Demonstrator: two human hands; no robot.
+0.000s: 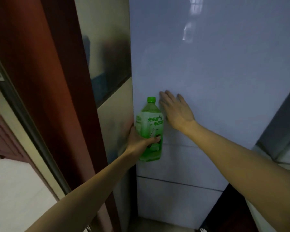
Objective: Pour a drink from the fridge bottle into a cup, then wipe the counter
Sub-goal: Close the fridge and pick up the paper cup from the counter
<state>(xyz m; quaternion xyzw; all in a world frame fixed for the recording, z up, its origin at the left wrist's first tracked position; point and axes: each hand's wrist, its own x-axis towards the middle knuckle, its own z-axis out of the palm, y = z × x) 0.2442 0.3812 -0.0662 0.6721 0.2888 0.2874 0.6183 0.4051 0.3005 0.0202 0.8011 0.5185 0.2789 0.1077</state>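
A green plastic bottle (150, 129) with a green cap and a green-and-white label stands upright in the air in front of the fridge. My left hand (139, 140) grips its lower body, thumb across the front. My right hand (175, 110) lies flat with straight fingers against the pale fridge door (216, 72), just right of the bottle's neck. The fridge door looks closed. No cup or counter is in view.
A reddish-brown door frame (45, 81) and a beige tiled wall (114, 114) stand left of the fridge. Lower fridge drawers (174, 195) sit below the hands. A grey panel edge (278, 124) is at the right. Pale floor (15, 190) shows at bottom left.
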